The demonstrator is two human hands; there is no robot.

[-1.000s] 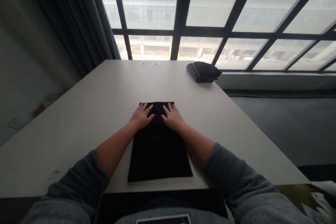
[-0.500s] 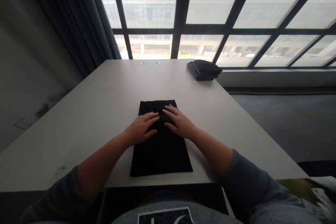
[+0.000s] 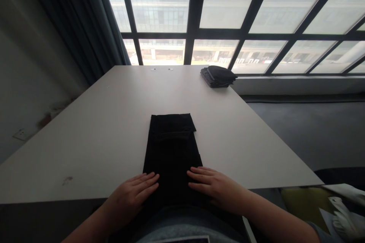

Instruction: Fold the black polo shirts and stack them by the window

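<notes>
A folded black cloth (image 3: pixel 172 152), perhaps a garment, lies lengthwise on the white table in front of me. A layered fold crosses its far part, and one corner of it juts out at the right side. My left hand (image 3: pixel 137 190) rests on the cloth's near left side, fingers stretched out and pointing inward. My right hand (image 3: pixel 216 188) lies flat over the near right side in the same way, fingers extended. Both thumbs are hidden. The cloth's near end merges with the dark area by my body, so its edge cannot be made out.
The white table (image 3: pixel 114 136) stretches away to a large window (image 3: pixel 222 0). A stack of folded dark and striped cloths (image 3: pixel 218 76) sits at its far right corner. A dark curtain (image 3: pixel 85 26) hangs on the left. White items (image 3: pixel 345 216) lie low on the right.
Both hands have slid from the cloth's far part toward me, to its near end, and moved farther apart. The fold across the cloth is now uncovered.
</notes>
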